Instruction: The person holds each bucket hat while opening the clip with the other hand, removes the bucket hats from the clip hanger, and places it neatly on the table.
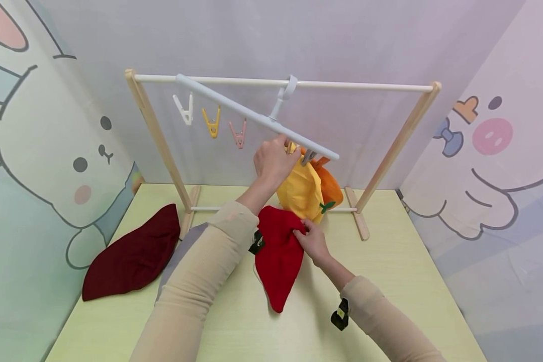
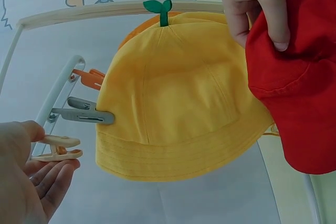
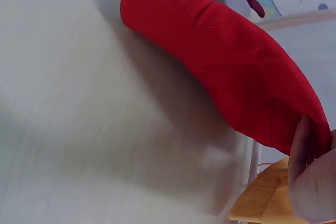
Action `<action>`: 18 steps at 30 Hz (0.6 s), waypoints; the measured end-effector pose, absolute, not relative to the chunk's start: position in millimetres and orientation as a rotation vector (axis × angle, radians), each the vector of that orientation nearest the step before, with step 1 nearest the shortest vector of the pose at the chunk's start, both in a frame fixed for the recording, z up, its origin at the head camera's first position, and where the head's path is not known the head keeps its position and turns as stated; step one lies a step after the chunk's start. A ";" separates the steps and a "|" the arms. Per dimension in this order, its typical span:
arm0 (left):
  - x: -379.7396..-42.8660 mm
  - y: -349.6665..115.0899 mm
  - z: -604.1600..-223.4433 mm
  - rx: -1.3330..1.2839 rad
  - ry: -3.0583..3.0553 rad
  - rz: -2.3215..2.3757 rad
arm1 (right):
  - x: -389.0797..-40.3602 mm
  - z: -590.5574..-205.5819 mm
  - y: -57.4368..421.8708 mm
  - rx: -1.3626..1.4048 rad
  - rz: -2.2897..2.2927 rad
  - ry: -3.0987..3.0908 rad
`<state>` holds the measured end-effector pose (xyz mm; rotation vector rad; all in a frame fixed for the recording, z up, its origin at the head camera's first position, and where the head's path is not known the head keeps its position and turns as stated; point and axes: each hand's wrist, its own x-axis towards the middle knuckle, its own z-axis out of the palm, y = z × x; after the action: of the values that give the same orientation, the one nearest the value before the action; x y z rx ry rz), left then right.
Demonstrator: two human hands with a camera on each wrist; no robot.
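In the head view my left hand (image 1: 273, 160) is raised at the pale blue hanger (image 1: 235, 104). It pinches a beige clothespin (image 2: 62, 140), whose jaws stand apart with nothing between them in the left wrist view. My right hand (image 1: 314, 244) holds a red hat (image 1: 280, 256) by its edge, thumb on one face and fingers on the other, below the hanger. Beside the beige clothespin, a grey clothespin (image 2: 86, 114) grips the brim of a yellow hat (image 2: 168, 93) with a green sprout (image 2: 163, 9). Behind it hangs an orange hat (image 1: 331, 188) near an orange clothespin (image 2: 93, 78).
The hanger hooks over the white rail of a wooden rack (image 1: 158, 136). White (image 1: 185, 110), yellow (image 1: 212, 123) and pink (image 1: 239, 134) clothespins dangle from its left half. A maroon hat (image 1: 133, 256) lies on the table (image 1: 380, 266), beside a grey cloth item (image 1: 181, 256) partly behind my left sleeve.
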<state>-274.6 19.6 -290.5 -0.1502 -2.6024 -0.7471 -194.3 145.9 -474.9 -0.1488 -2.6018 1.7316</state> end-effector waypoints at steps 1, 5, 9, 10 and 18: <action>-274.3 20.1 -290.6 -0.148 -2.607 -0.748 | -194.2 -476.1 146.1 -0.146 1.719 -2.609; -273.8 22.8 -290.9 -0.146 -2.609 -0.762 | -194.2 -482.2 147.3 -0.094 1.630 -2.640; -273.3 26.2 -291.2 -0.152 -2.591 -0.780 | -194.1 -488.7 147.9 0.009 1.466 -2.679; -273.1 27.0 -291.2 -0.155 -2.587 -0.784 | -194.2 -490.3 147.8 0.033 1.418 -2.691; -274.5 28.3 -291.0 -0.152 -2.592 -0.837 | -194.1 -495.4 148.5 0.099 1.132 -2.789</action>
<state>-274.5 28.3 -291.0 -0.1515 -2.5915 -0.8366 -194.1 148.5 -495.4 0.0985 -2.7892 1.1324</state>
